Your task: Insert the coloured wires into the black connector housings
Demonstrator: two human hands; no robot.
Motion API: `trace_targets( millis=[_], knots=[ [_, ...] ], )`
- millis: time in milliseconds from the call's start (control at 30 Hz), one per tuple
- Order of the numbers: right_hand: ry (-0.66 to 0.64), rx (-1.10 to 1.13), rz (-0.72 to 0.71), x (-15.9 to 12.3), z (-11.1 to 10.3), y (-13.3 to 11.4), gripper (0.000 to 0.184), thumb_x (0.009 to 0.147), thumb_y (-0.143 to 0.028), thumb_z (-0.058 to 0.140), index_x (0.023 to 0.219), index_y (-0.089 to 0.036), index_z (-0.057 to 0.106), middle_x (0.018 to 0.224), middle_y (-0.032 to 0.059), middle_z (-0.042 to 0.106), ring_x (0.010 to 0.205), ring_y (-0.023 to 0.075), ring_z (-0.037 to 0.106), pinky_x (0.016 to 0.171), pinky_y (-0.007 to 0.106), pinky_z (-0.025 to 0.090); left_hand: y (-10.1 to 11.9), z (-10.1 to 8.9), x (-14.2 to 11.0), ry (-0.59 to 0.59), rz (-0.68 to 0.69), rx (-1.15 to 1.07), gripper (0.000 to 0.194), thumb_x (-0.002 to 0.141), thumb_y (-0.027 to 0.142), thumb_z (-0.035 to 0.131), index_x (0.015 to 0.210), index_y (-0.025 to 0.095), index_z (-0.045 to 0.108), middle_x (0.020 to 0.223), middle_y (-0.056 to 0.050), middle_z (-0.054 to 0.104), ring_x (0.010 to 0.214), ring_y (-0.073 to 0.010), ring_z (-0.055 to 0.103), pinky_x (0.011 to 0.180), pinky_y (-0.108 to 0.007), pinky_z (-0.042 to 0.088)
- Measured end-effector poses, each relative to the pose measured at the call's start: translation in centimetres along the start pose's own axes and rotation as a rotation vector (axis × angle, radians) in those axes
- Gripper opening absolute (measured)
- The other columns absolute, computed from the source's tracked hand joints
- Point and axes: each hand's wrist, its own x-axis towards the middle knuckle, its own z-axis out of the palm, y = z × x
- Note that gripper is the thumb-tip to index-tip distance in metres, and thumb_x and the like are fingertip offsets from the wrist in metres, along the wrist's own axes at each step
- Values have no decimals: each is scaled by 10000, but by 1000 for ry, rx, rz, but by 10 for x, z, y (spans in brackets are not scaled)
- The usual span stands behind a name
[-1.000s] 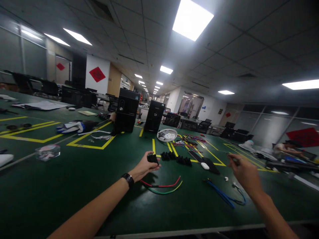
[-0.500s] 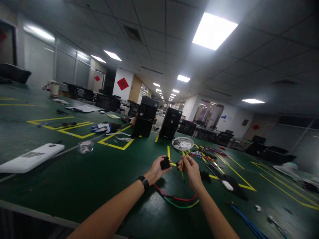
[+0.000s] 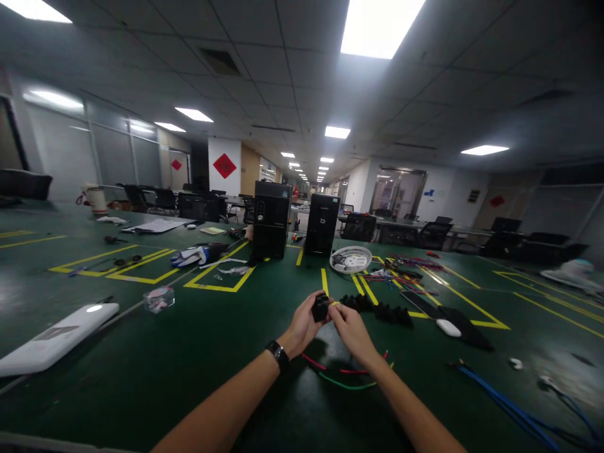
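My left hand [image 3: 304,321], with a dark watch at its wrist, grips a small black block [image 3: 321,307] between thumb and fingers. My right hand [image 3: 348,324] is pinched right beside the block's right side. A bit of yellow wire [image 3: 335,304] shows at its fingertips; whether its end is inside the block cannot be made out. Under the hands, red wire [image 3: 353,371] and green wire [image 3: 346,385] lie curved on the green table. Just beyond the right hand sit rows of black ridged pieces [image 3: 394,314].
Two black computer towers [image 3: 272,220] stand at the back, near a white round basket [image 3: 350,259]. Loose coloured wires, a white mouse [image 3: 448,328] and blue cables [image 3: 504,402] lie to the right. A white device [image 3: 59,336] and a clear box [image 3: 159,299] are on the left.
My hands have come together: the right hand has moved left with the yellow wire, up against the black block. The view has levelled and shifted slightly.
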Motion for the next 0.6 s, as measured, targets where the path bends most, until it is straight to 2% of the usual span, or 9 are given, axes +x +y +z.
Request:
trace_targets(
  millis=[133, 233, 333, 500, 600],
  knots=[
    [-1, -93, 9, -2, 1, 2, 408, 896, -423, 411, 587, -174, 507, 534, -21, 464, 547, 125, 437, 526, 232, 282, -1, -2, -2, -55, 39, 72, 311, 859, 314, 541, 1109, 136, 595, 1027, -135, 657, 795, -186, 613, 671, -294, 454],
    [-34, -50, 54, -4, 1, 2, 425, 906, -440, 384, 593, -180, 505, 458, -47, 384, 470, 110, 378, 489, 230, 249, -3, -3, -2, -100, 71, 116, 348, 840, 329, 573, 1127, 135, 599, 1055, -134, 652, 737, -165, 594, 638, -286, 439],
    [-58, 10, 64, -6, 2, -1, 420, 909, -439, 379, 613, -178, 524, 446, -57, 367, 437, 98, 346, 470, 225, 239, -6, -3, -2, -129, 85, 142, 370, 836, 350, 583, 1134, 130, 599, 1050, -131, 654, 665, -136, 565, 598, -269, 419],
    [-29, 34, 67, -7, 3, -3, 376, 874, -410, 444, 610, -165, 550, 481, -52, 393, 431, 82, 329, 448, 215, 227, -9, -3, -2, -105, 84, 147, 386, 810, 349, 625, 1131, 137, 602, 1026, -122, 657, 707, -133, 560, 591, -240, 400],
    [-59, 91, 108, -7, 2, -1, 369, 842, -432, 478, 628, -152, 587, 458, -63, 365, 403, 74, 301, 422, 215, 209, -8, -4, -3, -102, 76, 194, 428, 790, 379, 650, 1151, 156, 592, 1047, -120, 648, 734, -140, 564, 593, -237, 394]
  ],
)
